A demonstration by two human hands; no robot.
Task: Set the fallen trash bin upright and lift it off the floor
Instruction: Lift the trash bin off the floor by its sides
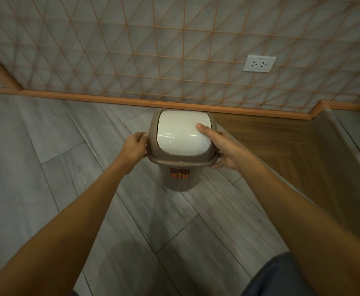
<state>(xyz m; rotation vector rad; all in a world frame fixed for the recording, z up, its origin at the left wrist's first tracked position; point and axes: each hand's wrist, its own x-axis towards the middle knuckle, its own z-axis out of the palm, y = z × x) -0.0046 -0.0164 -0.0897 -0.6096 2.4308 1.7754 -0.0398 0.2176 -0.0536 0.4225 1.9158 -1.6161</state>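
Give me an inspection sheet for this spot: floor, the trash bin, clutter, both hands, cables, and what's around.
Surface: grey wood-look plank floor, with a brown herringbone section at right.
Job's things: trash bin upright, taupe body, orange label facing the camera, white swing lid closed; whether its base is off the floor cannot be told.
Clutter: nothing seen.
Grippers: left hand grips the bin's left rim; right hand grips the right rim, thumb resting on the lid.
Cables: nothing seen.
Surroundings: wall with orange lattice pattern, orange baseboard just behind the bin, white double wall socket, nothing plugged in.
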